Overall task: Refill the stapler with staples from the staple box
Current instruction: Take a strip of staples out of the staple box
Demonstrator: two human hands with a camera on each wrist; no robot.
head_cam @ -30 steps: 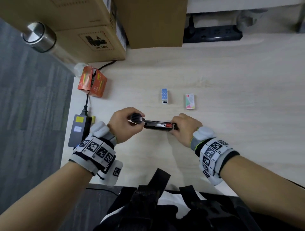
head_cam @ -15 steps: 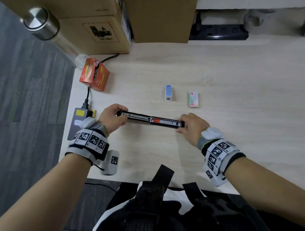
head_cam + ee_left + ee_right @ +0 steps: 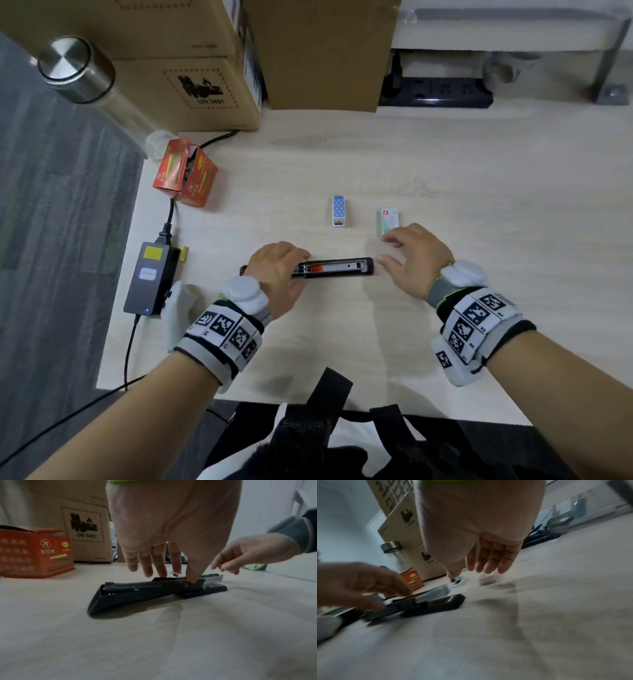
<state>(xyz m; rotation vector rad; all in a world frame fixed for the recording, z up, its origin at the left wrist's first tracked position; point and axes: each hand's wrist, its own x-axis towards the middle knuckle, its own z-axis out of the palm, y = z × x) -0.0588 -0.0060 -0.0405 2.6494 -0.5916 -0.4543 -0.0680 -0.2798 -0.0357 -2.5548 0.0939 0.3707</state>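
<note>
The black stapler [image 3: 337, 268] lies opened out flat on the pale wooden table [image 3: 479, 192], its metal magazine and red pusher facing up. My left hand [image 3: 277, 270] sits over its hinge end; in the left wrist view the thumb tip presses the near side of the stapler [image 3: 145, 591] and the fingers [image 3: 149, 566] reach down behind it. My right hand [image 3: 394, 251] is off the stapler, fingers straight, their tips at the near end of the green-and-white staple box [image 3: 389, 219]. A blue dotted staple box [image 3: 338, 210] lies to its left. The right wrist view is blurred.
An orange carton [image 3: 185, 178] stands open at the far left, with a power adapter [image 3: 149, 277] and its cable along the table's left edge. Cardboard boxes [image 3: 205, 68], a steel-capped bottle [image 3: 77, 70] and a power strip [image 3: 438, 92] line the back.
The stapler, held in both hands and swung open, now lies flat on the table. My right hand has let go of it and moved up-right to the green-and-white box.
</note>
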